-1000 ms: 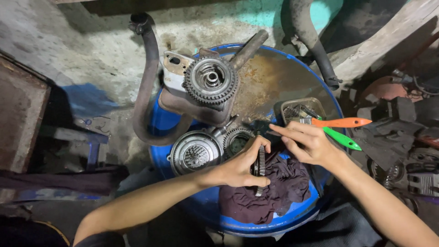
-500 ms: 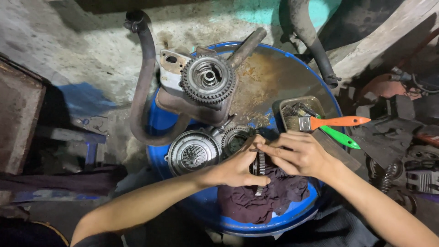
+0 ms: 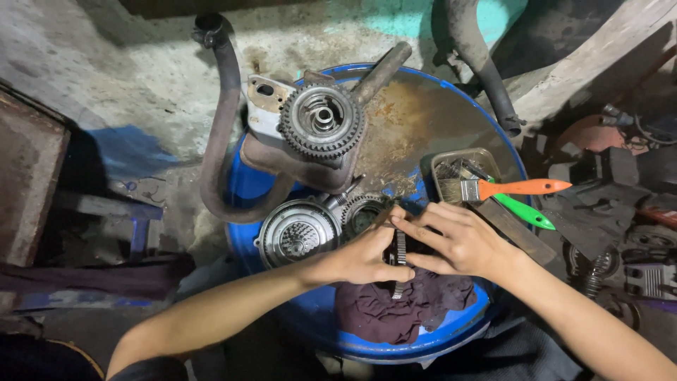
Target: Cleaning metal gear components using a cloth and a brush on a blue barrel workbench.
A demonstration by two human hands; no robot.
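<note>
Hands (image 3: 416, 247) around thin toothed disc (image 3: 400, 254)

Bare forearms, no sleeves, gloves, rings or watch

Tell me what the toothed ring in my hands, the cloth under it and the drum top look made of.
Toothed ring: probably steel, dull grey with cut teeth. Cloth: soft woven rag, dark maroon, crumpled. Drum top: blue-painted metal, with rusty brown patches.
</note>
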